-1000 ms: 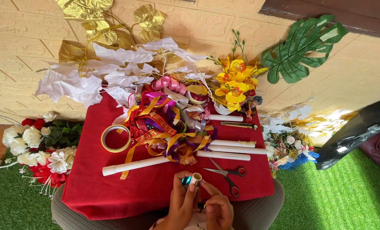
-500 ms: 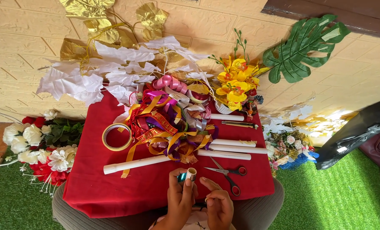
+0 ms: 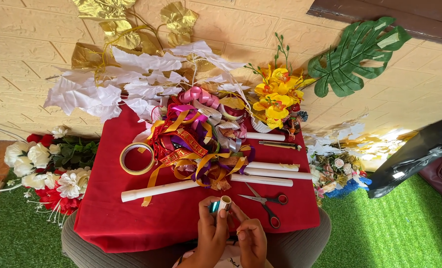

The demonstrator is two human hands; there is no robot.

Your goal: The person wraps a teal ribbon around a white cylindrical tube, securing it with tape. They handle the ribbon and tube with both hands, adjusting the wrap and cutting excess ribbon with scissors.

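My left hand [image 3: 212, 233] holds up a small roll [image 3: 223, 203] with a cream end and a shiny teal side, at the near edge of the red cloth [image 3: 117, 218]. My right hand [image 3: 250, 238] sits just right of it, fingers curled, thumb and fingertips touching near the roll's lower part; what it pinches is too small to tell. Scissors with red handles [image 3: 266, 204] lie on the cloth just right of my hands. A heap of coloured ribbons [image 3: 196, 149] lies in the middle of the cloth. A ring of tape [image 3: 137, 158] lies left of the ribbons.
Several white rolled tubes [image 3: 273, 172] lie across the cloth; one long tube [image 3: 154, 191] lies at the left. White and gold leaves [image 3: 107, 89], yellow flowers [image 3: 278, 97] and a green leaf [image 3: 354, 54] stand at the back. White and red flowers [image 3: 47, 168] lie left on green turf.
My hands have shifted slightly and the small roll is raised a bit higher in the left hand. Everything on the cloth stays where it was.
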